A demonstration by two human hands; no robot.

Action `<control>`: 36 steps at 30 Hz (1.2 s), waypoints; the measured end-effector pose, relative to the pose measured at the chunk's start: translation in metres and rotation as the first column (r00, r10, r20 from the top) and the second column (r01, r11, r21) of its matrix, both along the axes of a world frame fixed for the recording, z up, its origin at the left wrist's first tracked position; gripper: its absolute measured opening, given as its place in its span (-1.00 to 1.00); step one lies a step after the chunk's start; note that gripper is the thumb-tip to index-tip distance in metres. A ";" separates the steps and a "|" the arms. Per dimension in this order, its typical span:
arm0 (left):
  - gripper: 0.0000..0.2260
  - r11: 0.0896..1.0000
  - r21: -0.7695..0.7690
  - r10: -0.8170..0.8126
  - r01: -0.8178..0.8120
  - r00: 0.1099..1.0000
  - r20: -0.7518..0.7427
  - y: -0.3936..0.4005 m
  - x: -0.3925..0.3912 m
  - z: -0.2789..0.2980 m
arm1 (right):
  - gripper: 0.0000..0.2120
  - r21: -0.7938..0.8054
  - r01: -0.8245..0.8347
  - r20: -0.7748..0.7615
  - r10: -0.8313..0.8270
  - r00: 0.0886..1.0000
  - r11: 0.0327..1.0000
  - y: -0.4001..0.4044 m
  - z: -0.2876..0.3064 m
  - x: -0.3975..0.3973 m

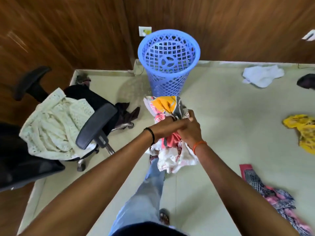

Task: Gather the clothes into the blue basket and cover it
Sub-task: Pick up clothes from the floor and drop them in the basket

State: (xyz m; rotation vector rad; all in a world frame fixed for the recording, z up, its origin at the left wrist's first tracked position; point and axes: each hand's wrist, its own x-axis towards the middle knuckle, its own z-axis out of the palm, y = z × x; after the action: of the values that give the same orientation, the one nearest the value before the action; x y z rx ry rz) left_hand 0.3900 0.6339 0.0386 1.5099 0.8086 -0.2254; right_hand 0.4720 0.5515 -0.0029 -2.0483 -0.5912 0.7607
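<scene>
Clothes [167, 116], a crumpled bundle of white, pink, yellow and grey, sit bunched in both hands, spilling above and below the fingers. Left hand [166, 126] and right hand [189, 132] press together, fingers closed into the cloth. At twelve o'clock stands the blue basket [168, 65] against the wood wall, open-topped. At nine o'clock a cream garment [54, 121] drapes an office chair [96, 125]. White [261, 77], yellow [303, 132] and patterned pink pieces [274, 196] lie around three o'clock.
</scene>
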 end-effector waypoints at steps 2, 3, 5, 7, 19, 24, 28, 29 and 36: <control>-0.48 0.986 0.156 -0.051 0.051 0.999 -0.001 0.037 0.032 -0.001 | -0.49 -0.060 0.040 0.013 -0.039 0.999 0.997 0.034 0.003 0.039; -0.58 0.958 0.268 -0.101 0.098 0.995 -0.002 0.050 0.041 0.001 | -0.49 -0.096 0.056 0.012 -0.055 0.998 0.994 0.044 0.005 0.055; -0.64 0.864 0.479 -0.150 0.153 0.988 -0.046 0.087 0.066 0.004 | -0.51 -0.149 0.092 -0.006 -0.094 0.996 0.984 0.073 0.009 0.092; -0.69 0.818 0.568 -0.085 0.095 0.995 -0.044 0.126 0.092 0.002 | -0.51 -0.179 0.131 -0.013 -0.136 0.991 0.975 0.103 0.014 0.129; -0.85 0.894 0.369 0.310 -0.255 0.946 -0.098 0.267 0.249 -0.085 | -0.47 -0.336 0.046 -0.063 -0.071 0.996 0.941 0.221 -0.043 0.329; -0.61 0.703 0.209 0.707 -0.679 0.638 -0.307 0.311 0.304 -0.159 | -0.50 -0.418 -0.100 -0.124 0.053 0.991 0.903 0.271 -0.072 0.417; -0.18 0.382 0.188 0.857 -0.905 0.271 -0.438 0.329 0.320 -0.243 | -0.47 -0.482 -0.260 -0.173 0.200 0.964 0.837 0.309 -0.087 0.462; -0.16 0.317 0.170 0.858 -0.933 0.205 -0.471 0.333 0.322 -0.248 | -0.46 -0.491 -0.290 -0.177 0.232 0.957 0.822 0.317 -0.089 0.466; -0.81 -0.098 -0.174 0.813 -0.980 0.023 -0.582 0.343 0.351 -0.225 | -0.32 -0.523 -0.423 -0.211 0.368 0.906 0.740 0.342 -0.106 0.485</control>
State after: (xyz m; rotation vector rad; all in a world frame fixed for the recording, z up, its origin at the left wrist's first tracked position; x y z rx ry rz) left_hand 0.7406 0.9771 -0.1865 -0.0172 1.7265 0.4125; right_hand 0.9569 0.8934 -0.1094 -2.4260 -0.8421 1.4183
